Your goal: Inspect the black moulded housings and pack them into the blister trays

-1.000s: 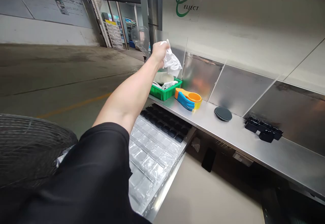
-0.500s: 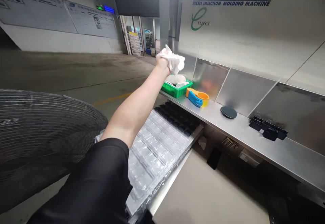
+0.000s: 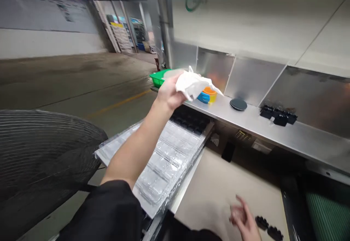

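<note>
My left hand [image 3: 169, 92] is shut on a crumpled white cloth or tissue [image 3: 193, 86], held up over the steel shelf's front edge. Behind the cloth, partly hidden, sits a blue and orange tape dispenser [image 3: 207, 96]. A green plastic basket [image 3: 160, 78] is partly hidden behind my left hand. My right hand [image 3: 242, 219] is blurred at the bottom of the view, fingers apart and holding nothing. It is nearest to several small black moulded parts [image 3: 266, 227] lying on a beige surface [image 3: 210, 193].
A stainless steel shelf [image 3: 276, 133] carries a dark round pad [image 3: 238, 104] and black moulded parts [image 3: 277, 116]. Below it lies a clear plastic tray stack [image 3: 169, 153] with black parts [image 3: 190, 119] at its far end. A large black fan [image 3: 41, 160] stands at left.
My left hand has dropped lower and moved right with the cloth, now covering part of the dispenser. My right hand has come into view at the bottom, and the view has turned downward.
</note>
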Motion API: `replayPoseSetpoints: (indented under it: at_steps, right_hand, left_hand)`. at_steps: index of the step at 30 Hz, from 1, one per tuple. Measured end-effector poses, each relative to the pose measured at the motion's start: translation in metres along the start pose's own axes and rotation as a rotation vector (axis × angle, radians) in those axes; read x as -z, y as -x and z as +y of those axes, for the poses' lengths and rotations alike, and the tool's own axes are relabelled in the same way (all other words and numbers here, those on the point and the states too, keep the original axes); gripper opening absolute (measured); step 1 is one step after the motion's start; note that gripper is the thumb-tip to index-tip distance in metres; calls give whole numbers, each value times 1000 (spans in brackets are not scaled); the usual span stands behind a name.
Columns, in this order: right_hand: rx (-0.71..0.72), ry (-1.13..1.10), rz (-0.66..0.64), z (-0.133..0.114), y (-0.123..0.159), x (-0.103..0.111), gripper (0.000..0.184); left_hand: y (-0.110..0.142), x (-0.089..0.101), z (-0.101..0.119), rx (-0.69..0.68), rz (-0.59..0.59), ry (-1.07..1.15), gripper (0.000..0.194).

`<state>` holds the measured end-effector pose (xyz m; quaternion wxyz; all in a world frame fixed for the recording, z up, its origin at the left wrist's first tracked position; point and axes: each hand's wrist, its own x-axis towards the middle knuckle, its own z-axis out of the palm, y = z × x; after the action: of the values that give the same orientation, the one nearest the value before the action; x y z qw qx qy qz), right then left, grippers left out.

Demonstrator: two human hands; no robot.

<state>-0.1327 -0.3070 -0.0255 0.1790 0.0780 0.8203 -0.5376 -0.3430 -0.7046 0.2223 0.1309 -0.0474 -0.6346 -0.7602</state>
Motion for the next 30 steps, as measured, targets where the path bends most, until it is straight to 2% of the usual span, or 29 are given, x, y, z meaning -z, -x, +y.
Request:
replayPoseSetpoints:
  at_steps: [2,3,4,5,6,7,9,11,14,16,17,18,19,22,23,24,25,27,30]
  right_hand:
    - [152,-283,10,-32,-18,-9,105]
    - [240,-383,-53,-52,-29,-13,121]
    - [328,-443,-119,-73,-41,-15,126]
    - [411,-459,-150,-92,-52,-17,121]
    - [486,-456,-150,-108,-61,-19,110]
    - [546,-450,-144,-118,-67,-19,94]
    - [587,-464,-113,-119,-74,-18,67]
    - [544,-493,-86,-95,-76,-12,60]
    - [393,-436,10,-34,-75,2,52]
    - [252,-352,96,5,-64,10,42]
    - [182,-316,131,22,-55,12,38]
    - [123,-292,157,36,-44,12,36]
    - [72,-282,175,47,-32,12,36]
    - [-63,-290,150,71,0,4,39]
    - [-104,-287,127,76,7,1,37]
    - [-137,-276,107,81,13,-3,35]
    - [-161,-263,94,85,18,-6,34]
    - [-184,-251,102,92,23,-12,33]
    - [-196,-246,125,100,24,-18,36]
  left_hand:
    - [50,-42,-33,215,-137,49,65]
    - [76,-62,-50,337,-210,104,64]
    - [100,-81,-67,446,-273,192,59]
    - [122,-95,-82,543,-317,281,52]
    - [139,-104,-95,591,-280,340,46]
    - [150,-107,-105,581,-209,366,43]
    - [155,-95,-113,427,-66,310,44]
    - [145,-66,-106,219,58,174,47]
    - [123,-27,-88,-43,252,-39,43]
    - [115,-23,-91,-146,307,-130,37]
    - [115,-28,-99,-135,273,-143,34]
    - [119,-37,-113,-54,199,-124,33]
    - [125,-49,-130,111,97,-72,34]
    - [158,-90,-193,843,-231,107,35]
    - [167,-101,-213,1046,-303,125,33]
    - [172,-111,-232,1188,-349,115,30]
    - [171,-120,-249,1262,-370,86,29]
    - [150,-134,-277,1290,-349,27,27]
    - [101,-145,-299,1205,-248,-33,32]
